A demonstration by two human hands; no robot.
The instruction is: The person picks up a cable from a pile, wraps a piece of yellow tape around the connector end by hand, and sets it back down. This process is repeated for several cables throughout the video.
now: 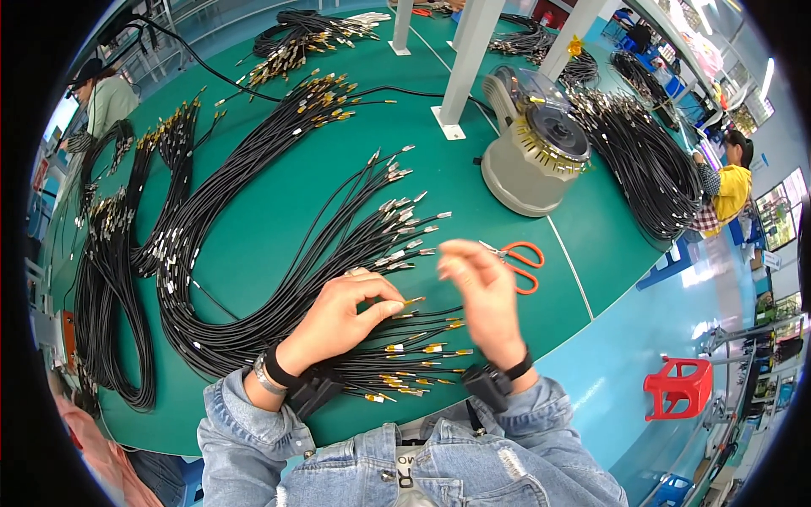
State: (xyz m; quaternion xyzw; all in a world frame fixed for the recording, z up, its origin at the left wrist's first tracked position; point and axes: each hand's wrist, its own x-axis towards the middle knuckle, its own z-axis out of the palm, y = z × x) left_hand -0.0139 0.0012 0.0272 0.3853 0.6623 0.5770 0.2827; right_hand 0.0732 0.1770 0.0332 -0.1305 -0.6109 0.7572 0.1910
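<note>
My left hand [346,313] is closed, its thumb and index finger pinching a black cable close to its gold-coloured connector tip [414,302]. To its right, my right hand [483,296] is raised a little above the green table with fingers curled toward the thumb. Its fingertips are slightly blurred, and I cannot make out what they hold. Under and in front of my left hand fans a bundle of black cables [397,359] with gold-coloured ends. Just beyond lie more cable ends with silver-coloured connectors [405,221]. Orange-handled scissors [525,266] rest right of my right hand.
A round beige machine [528,160] with yellow parts around its rim stands at the back right, beside a grey post [465,76]. More cable bundles [642,160] lie right and left. A red stool [678,389] is on the blue floor. Other people work at both sides.
</note>
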